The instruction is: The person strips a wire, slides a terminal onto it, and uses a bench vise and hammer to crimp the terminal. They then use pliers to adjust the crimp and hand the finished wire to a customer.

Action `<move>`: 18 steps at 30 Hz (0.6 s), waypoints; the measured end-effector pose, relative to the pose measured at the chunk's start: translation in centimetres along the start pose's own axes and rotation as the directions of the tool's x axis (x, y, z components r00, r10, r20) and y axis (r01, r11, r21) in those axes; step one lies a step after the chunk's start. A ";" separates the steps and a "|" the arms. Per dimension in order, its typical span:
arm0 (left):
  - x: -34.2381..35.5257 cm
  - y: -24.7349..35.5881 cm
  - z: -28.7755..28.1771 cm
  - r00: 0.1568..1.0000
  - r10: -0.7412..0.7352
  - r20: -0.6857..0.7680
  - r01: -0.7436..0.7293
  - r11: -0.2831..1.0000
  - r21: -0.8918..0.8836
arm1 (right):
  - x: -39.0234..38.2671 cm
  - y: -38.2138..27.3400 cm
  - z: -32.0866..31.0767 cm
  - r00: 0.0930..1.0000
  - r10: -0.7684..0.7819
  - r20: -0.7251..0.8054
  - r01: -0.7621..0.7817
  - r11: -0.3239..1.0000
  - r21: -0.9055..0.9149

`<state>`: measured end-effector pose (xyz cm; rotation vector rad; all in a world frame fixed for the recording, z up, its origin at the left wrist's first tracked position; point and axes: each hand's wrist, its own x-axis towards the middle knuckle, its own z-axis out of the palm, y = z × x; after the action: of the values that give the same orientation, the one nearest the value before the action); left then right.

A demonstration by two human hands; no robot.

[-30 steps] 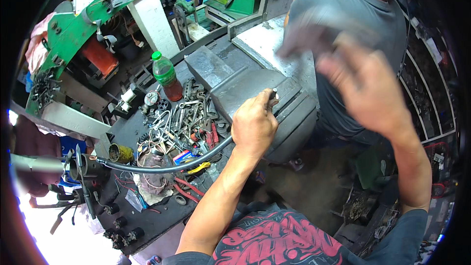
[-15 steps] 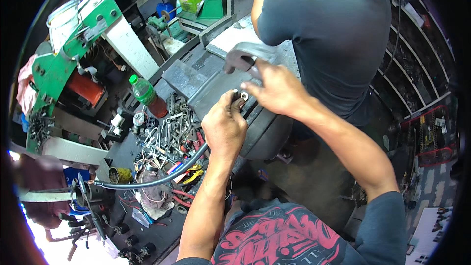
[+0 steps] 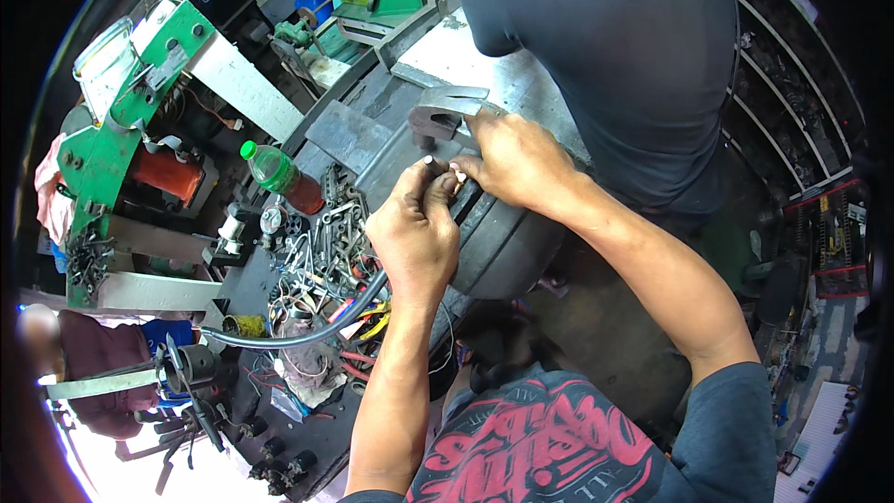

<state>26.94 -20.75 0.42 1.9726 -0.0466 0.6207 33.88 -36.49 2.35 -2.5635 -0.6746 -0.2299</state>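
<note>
My right hand [image 3: 523, 158] is closed around a claw hammer [image 3: 445, 115], whose handle is mostly hidden in the fist. The hammer's face points down just above my left fingertips. My left hand [image 3: 416, 228] pinches a small metal piece with a bright round end [image 3: 429, 160] over the dark metal block. A small pale ring-like part [image 3: 460, 177] shows between the two hands; I cannot tell which holds it. A grey hose [image 3: 296, 340] curves from the lower left and disappears behind my left wrist, where its end is hidden.
Loose wrenches and pliers [image 3: 317, 256] crowd the bench to the left, beside a green-capped bottle [image 3: 279, 177] of red liquid. A co-worker in a dark shirt [image 3: 615, 56] stands close ahead on the right. A green machine frame [image 3: 116, 154] stands at far left.
The hammer has come down and slightly left, nearer my left fingers. My left hand has shifted slightly left, and the co-worker looms larger in view.
</note>
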 end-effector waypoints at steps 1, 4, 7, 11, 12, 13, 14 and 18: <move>-0.1 -0.1 0.1 1.000 0.005 -0.007 -0.005 1.000 0.010 | 0.0 -0.2 -0.2 0.998 0.054 0.043 -0.053 0.998 -0.020; -0.2 -0.4 0.4 1.000 -0.001 -0.022 0.000 1.000 -0.028 | 0.0 -0.5 -0.6 0.998 0.040 0.054 -0.039 0.999 -0.015; -0.3 -0.5 0.3 1.000 -0.004 -0.011 0.004 1.000 -0.011 | 0.1 -0.4 -0.6 0.997 0.042 0.067 -0.042 0.999 -0.003; -0.2 -0.3 0.3 1.000 0.011 -0.014 -0.011 1.000 0.009 | 0.4 -0.5 -0.6 0.992 0.065 0.106 -0.062 0.998 -0.029; -0.2 -0.3 0.3 1.000 0.010 -0.024 -0.010 1.000 0.011 | 0.4 -0.6 -0.6 0.990 0.070 0.119 -0.067 0.997 -0.029; -0.2 -0.2 0.3 1.000 0.012 -0.026 -0.012 1.000 0.013 | 0.5 -0.6 -0.7 0.990 0.071 0.122 -0.069 0.997 -0.026; -0.3 -0.3 0.4 1.000 0.012 -0.028 -0.011 1.000 0.018 | 0.5 -0.7 -0.7 0.989 0.069 0.133 -0.067 0.998 -0.018; -0.7 -0.4 0.6 0.999 0.033 -0.039 -0.031 0.999 0.038 | 0.4 -0.4 -0.8 0.989 0.058 0.137 -0.060 0.998 0.012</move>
<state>26.74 -21.26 -0.41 1.9984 -0.0428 0.6851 33.99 -36.35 3.34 -2.5966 -0.6460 -0.0299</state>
